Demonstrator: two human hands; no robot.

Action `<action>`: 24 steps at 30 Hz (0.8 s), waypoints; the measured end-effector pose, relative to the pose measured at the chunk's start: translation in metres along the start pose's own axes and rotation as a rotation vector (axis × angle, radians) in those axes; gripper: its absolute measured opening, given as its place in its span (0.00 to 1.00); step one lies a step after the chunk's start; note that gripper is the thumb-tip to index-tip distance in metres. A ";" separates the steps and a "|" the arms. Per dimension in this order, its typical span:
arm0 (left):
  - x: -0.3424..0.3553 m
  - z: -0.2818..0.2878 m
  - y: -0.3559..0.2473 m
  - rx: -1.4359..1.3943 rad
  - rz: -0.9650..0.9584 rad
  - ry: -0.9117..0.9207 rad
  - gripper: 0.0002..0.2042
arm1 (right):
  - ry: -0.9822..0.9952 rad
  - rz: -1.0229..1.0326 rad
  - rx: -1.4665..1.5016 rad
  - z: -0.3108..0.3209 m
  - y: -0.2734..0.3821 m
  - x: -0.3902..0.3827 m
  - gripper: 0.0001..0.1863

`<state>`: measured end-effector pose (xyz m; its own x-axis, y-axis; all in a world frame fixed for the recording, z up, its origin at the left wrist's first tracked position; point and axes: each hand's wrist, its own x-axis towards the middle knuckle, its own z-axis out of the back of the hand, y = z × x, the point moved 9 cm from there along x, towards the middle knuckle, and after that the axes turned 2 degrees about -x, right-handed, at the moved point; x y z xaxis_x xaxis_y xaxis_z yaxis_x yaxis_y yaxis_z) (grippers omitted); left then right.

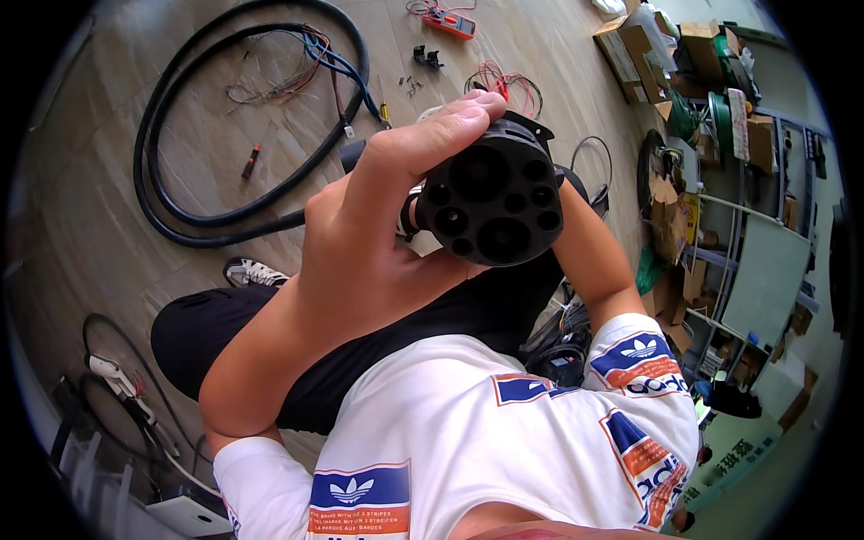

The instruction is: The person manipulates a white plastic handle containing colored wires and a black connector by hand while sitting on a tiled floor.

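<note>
Close to the camera, my left hand grips a black electric-vehicle charging connector. Thumb and fingers clasp its sides, and its round face with several holes of different sizes is turned up toward me. My right forearm reaches in behind the connector, which hides that hand, so I cannot see what its fingers do. Left of the connector, a thick black cable lies coiled on the floor, with blue, red and thin stripped wires spread inside the loop.
On the tiled floor lie a red-and-black screwdriver, an orange clamp meter, small black parts, loose screws and red test leads. Shelving with cardboard boxes lines the right. More cables lie at lower left.
</note>
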<state>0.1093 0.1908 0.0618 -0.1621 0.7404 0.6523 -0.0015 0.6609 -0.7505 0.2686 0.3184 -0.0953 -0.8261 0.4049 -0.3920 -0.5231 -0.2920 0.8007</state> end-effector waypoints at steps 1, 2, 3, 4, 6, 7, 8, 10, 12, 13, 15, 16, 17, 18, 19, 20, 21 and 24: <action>-0.001 0.000 0.000 0.000 -0.001 -0.002 0.41 | -0.002 -0.003 0.000 0.000 0.000 -0.001 0.19; -0.001 0.001 0.000 -0.002 0.004 -0.008 0.41 | -0.002 -0.006 0.003 -0.001 0.000 -0.003 0.19; -0.001 0.001 0.000 -0.002 0.006 -0.015 0.41 | -0.003 -0.003 0.000 0.000 0.000 -0.002 0.19; -0.001 0.002 0.001 0.003 0.011 -0.017 0.41 | -0.002 -0.004 -0.001 0.000 -0.001 -0.002 0.19; 0.000 0.003 0.001 0.016 0.022 -0.020 0.41 | 0.002 -0.004 -0.001 -0.001 -0.001 -0.003 0.20; -0.001 0.002 0.002 0.019 0.024 -0.022 0.41 | 0.004 -0.006 0.000 -0.002 -0.001 -0.004 0.20; -0.001 0.002 0.003 0.022 0.028 -0.023 0.41 | 0.007 -0.006 -0.002 -0.002 -0.001 -0.004 0.20; -0.003 0.001 0.003 0.036 0.045 -0.030 0.41 | 0.011 -0.002 -0.004 -0.003 -0.001 -0.005 0.21; -0.004 0.000 0.003 0.061 0.062 -0.042 0.41 | 0.013 -0.002 -0.004 -0.004 0.000 -0.006 0.21; -0.005 0.000 0.002 0.079 0.063 -0.046 0.40 | 0.014 -0.001 -0.007 -0.003 0.000 -0.006 0.21; -0.003 0.000 0.000 0.113 0.041 -0.051 0.40 | 0.020 0.000 -0.009 -0.003 0.000 -0.005 0.21; -0.003 -0.001 0.000 0.122 0.033 -0.057 0.39 | 0.017 0.000 -0.010 -0.004 0.000 -0.005 0.22; -0.002 -0.001 0.000 0.123 0.034 -0.069 0.39 | 0.017 -0.005 -0.013 -0.004 0.000 -0.005 0.22; -0.003 -0.001 -0.001 0.129 0.038 -0.077 0.39 | 0.021 -0.004 -0.012 -0.005 0.000 -0.003 0.22; -0.003 -0.001 -0.001 0.134 0.043 -0.086 0.39 | 0.025 -0.004 -0.013 -0.006 -0.001 -0.002 0.22; -0.004 -0.001 -0.001 0.137 0.052 -0.091 0.39 | 0.026 -0.002 -0.012 -0.008 0.001 -0.001 0.22; -0.004 -0.001 -0.001 0.139 0.061 -0.095 0.39 | 0.031 -0.002 -0.014 -0.009 0.000 -0.001 0.23; -0.006 0.002 -0.001 0.145 0.069 -0.113 0.38 | 0.037 -0.003 -0.018 -0.013 0.002 0.000 0.23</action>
<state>0.1086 0.1858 0.0589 -0.2767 0.7594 0.5889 -0.1273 0.5784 -0.8057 0.2651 0.3065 -0.0996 -0.8314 0.3737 -0.4114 -0.5292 -0.3063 0.7913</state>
